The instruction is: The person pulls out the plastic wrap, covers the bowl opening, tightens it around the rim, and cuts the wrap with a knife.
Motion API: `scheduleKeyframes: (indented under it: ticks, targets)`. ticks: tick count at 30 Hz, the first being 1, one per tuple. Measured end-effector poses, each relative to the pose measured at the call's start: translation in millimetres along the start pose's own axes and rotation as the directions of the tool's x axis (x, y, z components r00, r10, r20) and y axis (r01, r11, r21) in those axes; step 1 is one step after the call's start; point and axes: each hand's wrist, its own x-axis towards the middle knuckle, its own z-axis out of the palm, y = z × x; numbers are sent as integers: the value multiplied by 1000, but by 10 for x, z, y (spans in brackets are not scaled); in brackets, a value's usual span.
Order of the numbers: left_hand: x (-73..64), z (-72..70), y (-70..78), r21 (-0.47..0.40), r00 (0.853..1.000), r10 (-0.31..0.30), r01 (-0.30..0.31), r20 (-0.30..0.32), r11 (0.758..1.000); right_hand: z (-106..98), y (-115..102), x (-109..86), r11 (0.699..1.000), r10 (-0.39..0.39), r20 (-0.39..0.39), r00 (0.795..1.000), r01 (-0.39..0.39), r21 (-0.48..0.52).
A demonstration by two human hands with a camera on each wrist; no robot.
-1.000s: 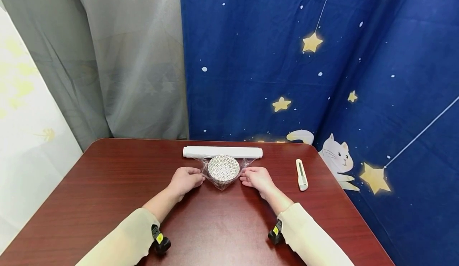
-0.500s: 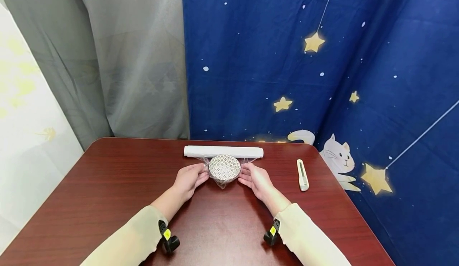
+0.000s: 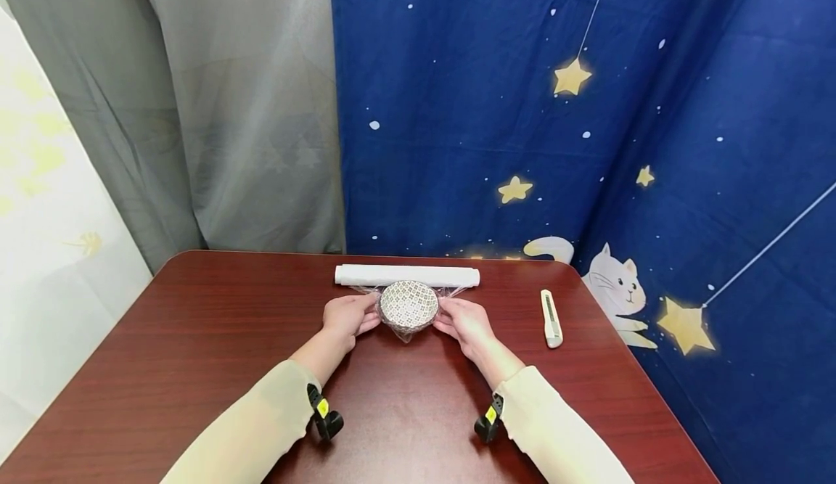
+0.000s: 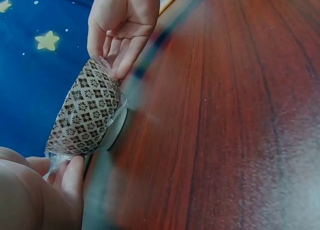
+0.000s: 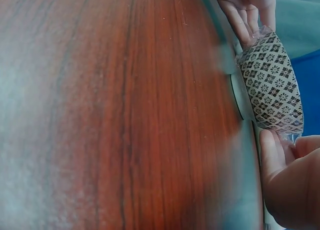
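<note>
A small bowl [image 3: 408,304] with a brown-and-white diamond pattern stands on the table, clear plastic wrap [image 3: 405,337] drawn over it. My left hand [image 3: 346,317] is at the bowl's left side, pinching the wrap near the rim; the left wrist view shows crinkled film between its thumb and fingers. On the opposite side my right hand [image 3: 468,322] pinches the wrap likewise, with the film bunched at its fingertips in the right wrist view. A loose corner of film hangs at the bowl's front. From the wrists, the patterned outer wall [image 4: 87,109] looks covered in film.
Just behind the bowl lies a white roll [image 3: 406,276] of plastic wrap, film stretching from it toward the bowl. A cream utility knife [image 3: 551,318] rests to the right on the dark red table [image 3: 405,411]. Curtains [image 3: 457,107] hang beyond the far edge.
Both hands have come in closer to the bowl from its sides, gathering the spread film against it. The bowl, roll and knife stay where they were.
</note>
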Motion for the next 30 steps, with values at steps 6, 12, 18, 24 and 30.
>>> scheduleKeyframes:
  ticks: [6, 12, 18, 24, 30]
  targets:
    - [5, 63, -3, 81, 995, 92, -90, -24, 993, 22, -15, 10, 999, -27, -3, 1000, 27, -24]
    - [21, 69, -33, 177, 980, 198, -191, -26, 965, 31, 8, 19, 999, -28, -22, 999, 28, 18]
    - [4, 52, -58, 484, 929, 368, -345, 49, 805, 26, 17, 4, 997, -31, -28, 999, 32, 68]
    - [-31, 19, -96, 637, 881, 455, -425, 128, 643, 24, 7, -43, 993, -81, 21, 996, 83, -90]
    - [-97, 26, -129, 631, 883, 381, -465, 276, 621, 74, 22, -130, 911, -141, 127, 982, 179, -372]
